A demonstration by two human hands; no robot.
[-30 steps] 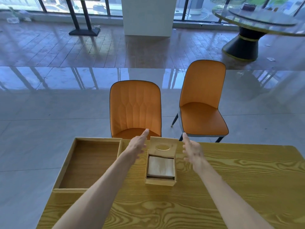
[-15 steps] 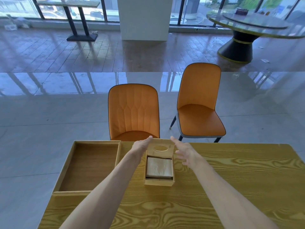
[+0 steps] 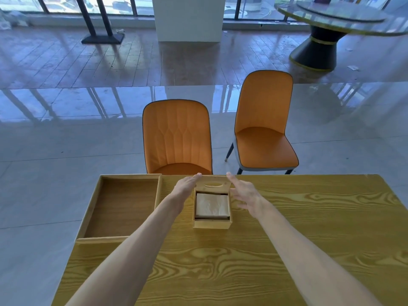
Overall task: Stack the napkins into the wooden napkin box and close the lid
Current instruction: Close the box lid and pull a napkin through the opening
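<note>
- Wooden napkin box point(image 3: 212, 223) is set on the yellow grained table point(image 3: 309, 239), near its middle, with the front wall toward the near edge.
- Contents: a stack of napkins point(image 3: 212, 206) is seen lying flat inside, filling most of the cavity; its top sits a little below the rim. No loose napkins are noted on the table.
- Lid point(image 3: 213, 184) is raised at the far side of the box, tilted up, with an oval slot visible in it. The box is thus recorded as still open.
- Left hand point(image 3: 187, 184) is extended, fingers straight, with the tips at the lid's upper left corner; contact appears likely, but no grasp is seen.
- Right hand point(image 3: 245, 193) is spread and unclenched just right of the lid; whether it touches cannot be told. Nothing is held.
- Step judged: stacking done, lid closure in hand. The next move calls for the lid to be tipped toward the near side and lowered evenly onto the rim.
- Left of the box, a shallow wooden tray point(image 3: 92, 208) is observed with nothing in it.
- Beyond the far edge, two orange chairs point(image 3: 176, 138) are noted.
</note>
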